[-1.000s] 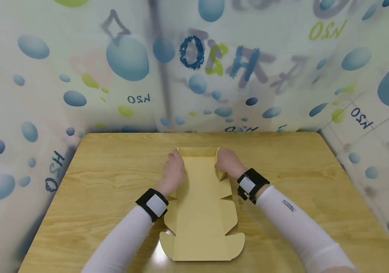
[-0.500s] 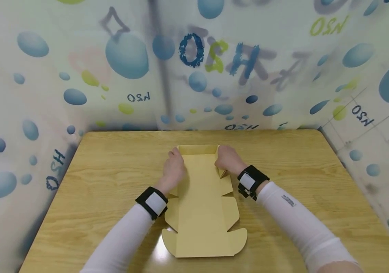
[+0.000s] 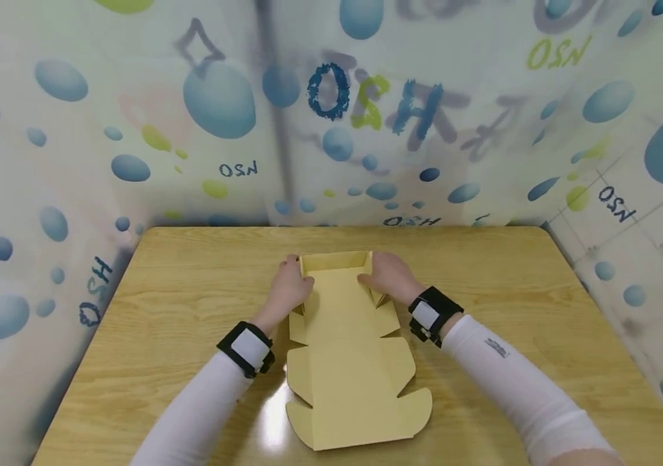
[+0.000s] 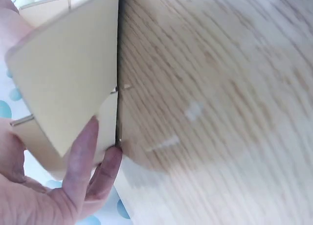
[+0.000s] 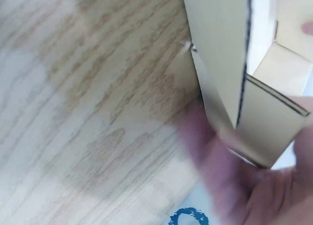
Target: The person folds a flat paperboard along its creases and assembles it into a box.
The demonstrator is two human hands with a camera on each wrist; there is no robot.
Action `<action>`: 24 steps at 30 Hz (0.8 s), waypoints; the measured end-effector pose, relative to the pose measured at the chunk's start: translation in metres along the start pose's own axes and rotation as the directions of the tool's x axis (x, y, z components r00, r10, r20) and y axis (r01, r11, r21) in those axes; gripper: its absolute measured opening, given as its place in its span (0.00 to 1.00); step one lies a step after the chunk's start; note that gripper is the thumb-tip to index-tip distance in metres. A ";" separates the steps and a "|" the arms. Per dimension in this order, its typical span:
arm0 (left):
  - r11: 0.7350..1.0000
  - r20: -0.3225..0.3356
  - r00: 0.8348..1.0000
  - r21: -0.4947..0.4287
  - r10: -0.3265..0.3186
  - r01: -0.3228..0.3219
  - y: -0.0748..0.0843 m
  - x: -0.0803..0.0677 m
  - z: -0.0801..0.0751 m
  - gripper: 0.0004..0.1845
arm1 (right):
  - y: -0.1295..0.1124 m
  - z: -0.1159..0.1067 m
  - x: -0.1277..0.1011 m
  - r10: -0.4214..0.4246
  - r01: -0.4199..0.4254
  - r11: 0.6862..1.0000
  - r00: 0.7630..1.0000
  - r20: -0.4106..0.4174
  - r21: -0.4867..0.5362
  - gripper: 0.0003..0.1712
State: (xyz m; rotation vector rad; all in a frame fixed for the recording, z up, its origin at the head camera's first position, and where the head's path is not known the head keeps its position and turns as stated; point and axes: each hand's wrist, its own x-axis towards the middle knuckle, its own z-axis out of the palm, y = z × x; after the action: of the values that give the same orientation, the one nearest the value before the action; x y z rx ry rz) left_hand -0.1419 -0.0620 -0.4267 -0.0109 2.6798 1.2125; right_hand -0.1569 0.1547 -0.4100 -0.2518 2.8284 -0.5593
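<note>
A tan cardboard box blank (image 3: 345, 362) lies on the wooden table, its far end folded up into low walls and its near part flat with side flaps spread. At the far left corner, my left hand (image 3: 286, 291) grips the raised side wall, thumb inside and fingers outside. In the left wrist view those fingers (image 4: 80, 161) lie along the outer side of a flap (image 4: 73, 63). My right hand (image 3: 391, 277) grips the far right wall the same way, thumb over the inner face. The right wrist view shows its blurred fingers beneath the folded corner (image 5: 269, 122).
The wooden table (image 3: 511, 323) extends on both sides of the box and a little beyond its far end. Behind it stands a wall covering (image 3: 203, 155) with blue and green drops and letters.
The box's near end has swung slightly right and its far end slightly left. My left hand has moved a little left, and both thumbs now show spread over the inner side.
</note>
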 end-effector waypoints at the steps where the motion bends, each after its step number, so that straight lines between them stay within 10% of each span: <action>1: 1.000 -0.011 1.000 -0.010 0.007 -0.007 0.001 0.000 -0.001 0.32 | 0.001 0.000 -0.002 0.002 -0.002 1.000 1.000 -0.021 -0.015 0.29; 5: 0.998 -0.046 0.997 0.011 0.063 -0.062 0.003 0.000 -0.001 0.40 | 0.006 0.000 -0.013 0.021 -0.027 0.998 0.995 -0.102 -0.063 0.61; 11: 0.974 -0.032 0.979 0.115 0.202 -0.197 0.003 0.011 -0.006 0.51 | 0.018 -0.006 -0.031 -0.013 0.005 0.999 0.988 -0.154 -0.051 0.60; 24: 0.936 0.221 0.955 0.244 0.200 -0.253 0.011 0.025 -0.014 0.54 | 0.053 -0.002 -0.092 0.012 -0.010 1.000 0.992 -0.122 0.016 0.58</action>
State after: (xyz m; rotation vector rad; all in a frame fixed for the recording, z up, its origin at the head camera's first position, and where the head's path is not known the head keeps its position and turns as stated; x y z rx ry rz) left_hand -0.1696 -0.0631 -0.4138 0.4465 2.7012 0.8390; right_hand -0.0762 0.2236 -0.4102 -0.2053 2.9398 -0.6140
